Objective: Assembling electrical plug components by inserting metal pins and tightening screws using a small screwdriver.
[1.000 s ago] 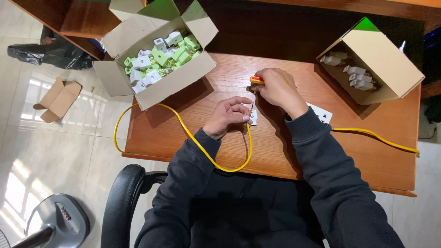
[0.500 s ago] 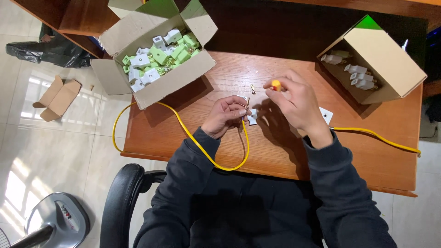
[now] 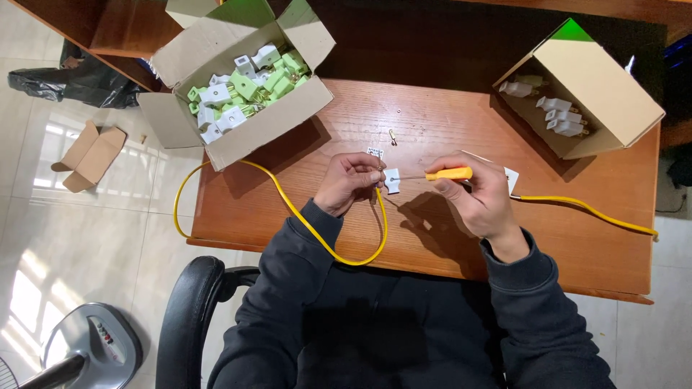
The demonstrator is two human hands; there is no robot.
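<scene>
On the wooden desk (image 3: 432, 130), the yellow cable (image 3: 303, 216) loops off the near edge, so a snag could tug the work. Just above the desk's middle, left hand (image 3: 349, 184) fingers pinch the small white plug (image 3: 392, 180); right hand (image 3: 479, 198) fingers clench the yellow-handled screwdriver (image 3: 447, 173), whose tip may slip off and jab.

A reddish-brown wooden desk (image 3: 303, 209) stands on a pale, glossy tiled floor (image 3: 94, 238) that reflects bright light at the left. A black office chair (image 3: 189, 310) sits at the desk's near edge. A flattened cardboard piece (image 3: 90, 155) and a grey fan base (image 3: 90, 349) lie on the floor.
</scene>
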